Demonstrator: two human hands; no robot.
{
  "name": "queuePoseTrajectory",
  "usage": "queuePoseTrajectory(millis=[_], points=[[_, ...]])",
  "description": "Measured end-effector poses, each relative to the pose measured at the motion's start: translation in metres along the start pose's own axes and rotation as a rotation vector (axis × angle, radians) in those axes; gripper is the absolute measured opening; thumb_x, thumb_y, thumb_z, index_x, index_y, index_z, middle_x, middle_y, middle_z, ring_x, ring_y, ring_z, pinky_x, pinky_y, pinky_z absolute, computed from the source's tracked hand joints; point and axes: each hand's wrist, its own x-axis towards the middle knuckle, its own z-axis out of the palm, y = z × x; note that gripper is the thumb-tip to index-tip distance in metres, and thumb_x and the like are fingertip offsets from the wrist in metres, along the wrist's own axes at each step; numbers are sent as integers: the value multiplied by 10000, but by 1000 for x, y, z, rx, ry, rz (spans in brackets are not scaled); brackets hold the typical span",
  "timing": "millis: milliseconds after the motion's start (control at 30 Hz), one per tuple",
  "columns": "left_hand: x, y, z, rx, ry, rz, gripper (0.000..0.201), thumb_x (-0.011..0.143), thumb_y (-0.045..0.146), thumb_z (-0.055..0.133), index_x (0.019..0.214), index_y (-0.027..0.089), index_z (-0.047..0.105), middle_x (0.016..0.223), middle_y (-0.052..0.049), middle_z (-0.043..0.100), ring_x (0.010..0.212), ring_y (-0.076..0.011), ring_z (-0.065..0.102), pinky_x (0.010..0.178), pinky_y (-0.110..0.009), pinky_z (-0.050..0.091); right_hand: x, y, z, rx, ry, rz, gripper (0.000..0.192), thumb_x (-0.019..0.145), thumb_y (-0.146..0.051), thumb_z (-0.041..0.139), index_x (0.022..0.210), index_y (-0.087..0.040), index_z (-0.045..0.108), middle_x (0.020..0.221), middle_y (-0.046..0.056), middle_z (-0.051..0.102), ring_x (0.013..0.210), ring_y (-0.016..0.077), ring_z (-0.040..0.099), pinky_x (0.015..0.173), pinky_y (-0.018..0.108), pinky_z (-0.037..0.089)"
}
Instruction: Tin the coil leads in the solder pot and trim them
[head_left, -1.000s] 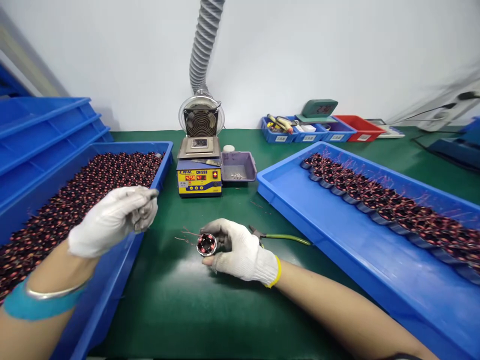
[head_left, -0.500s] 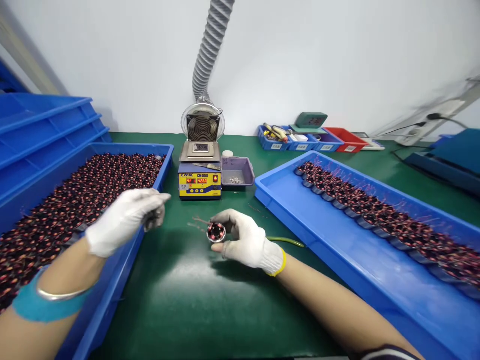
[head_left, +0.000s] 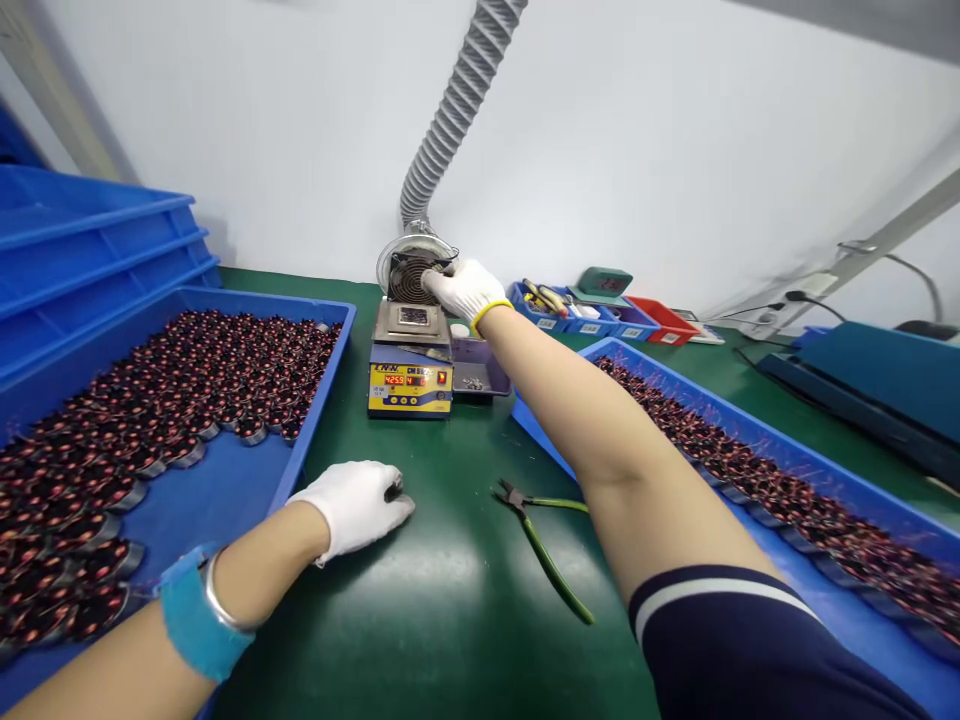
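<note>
A worker in white knit gloves reaches the right hand (head_left: pixel 466 288) across a green-matted worktop (head_left: pixel 420 600) to the yellow-and-blue solder pot station (head_left: pixel 411 355), the fingers (head_left: pixel 439 283) curled at the small round extraction fan (head_left: pixel 409 272) behind its hot plate; they seem pinched on something small, but the glove hides what, and whether the wound part is among them cannot be told. A grey ribbed exhaust hose (head_left: pixel 450 115) climbs from the fan, evidently set there to draw fumes off the pot. The left hand (head_left: pixel 356 505) rests palm-down on the worktop well in front of the station, fingers loosely closed over a small dark item, apparently bracing the reach. Left of the station, a large blue plastic tray (head_left: pixel 315 420) is heaped with small round copper-wound coils in metal cups (head_left: pixel 187 390), within easy reach of the left hand; right of the station, a second blue plastic tray (head_left: pixel 570 360) carries similar coils lined up in a neat row (head_left: pixel 750 475) along its far wall, leads up. Green-handled cutting pliers (head_left: pixel 544 540) lie on the mat in front of the station, between the arms. A small grey plastic bin (head_left: pixel 480 365) touches the station's right side, and little blue and red parts bins (head_left: pixel 600 315) stand further right against the wall.
</note>
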Motion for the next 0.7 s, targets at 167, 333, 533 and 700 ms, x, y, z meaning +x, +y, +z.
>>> queuePoseTrajectory(millis=[167, 333, 533, 700], points=[[3, -2, 5, 7, 9, 27, 439, 769, 517, 415, 1017, 256, 666, 1037, -97, 698, 938, -293, 653, 787, -371, 481, 22, -10, 21, -114, -15, 14, 508, 805, -524, 432, 1040, -110, 608, 1085, 187, 623, 1016, 302, 587, 847, 389, 463], [4, -4, 7, -1, 12, 46, 455, 769, 516, 416, 1032, 242, 666, 1025, -121, 697, 914, -313, 657, 758, -389, 486, 25, -10, 32, -151, -66, 46, 526, 806, -532, 431, 1070, -114, 611, 1115, 175, 620, 1028, 313, 591, 848, 390, 464], [4, -5, 8, -6, 24, 69, 444, 774, 507, 424, 1015, 232, 675, 1026, -131, 695, 927, -327, 652, 773, -403, 479, 27, -7, 37, -160, -86, 39, 496, 795, -504, 487, 1107, -137, 605, 1137, 155, 616, 1058, 309, 579, 873, 386, 455], [5, -4, 7, 5, 29, 68, 441, 775, 501, 430, 1014, 225, 676, 1027, -138, 693, 927, -327, 652, 778, -406, 477, 27, -6, 37, -154, -89, 28, 513, 794, -497, 483, 1139, -134, 594, 1158, 147, 608, 1095, 302, 563, 885, 374, 452]])
